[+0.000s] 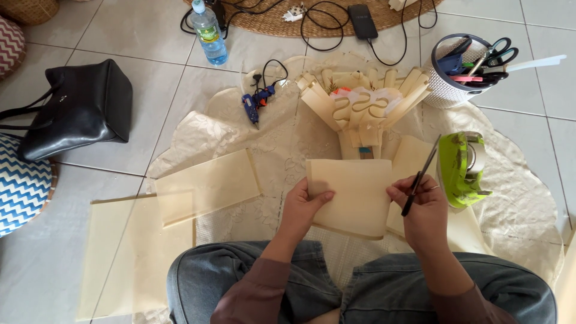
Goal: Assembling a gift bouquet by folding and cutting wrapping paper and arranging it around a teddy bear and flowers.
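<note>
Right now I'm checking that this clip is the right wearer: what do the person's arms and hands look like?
Both arms wear long brownish-mauve sleeves ending near the wrists. The left hand is bare, with no jewellery visible; the right hand shows a thin ring on one finger.

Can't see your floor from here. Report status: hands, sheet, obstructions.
Left hand grips cream sheet at its left edge. Right hand holds right edge plus a dark pen. Green tape dispenser close right, not touching.

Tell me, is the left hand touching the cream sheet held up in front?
Touching: the head view shows the left hand pinching the cream sheet at its left edge, thumb lying on its face.
</note>
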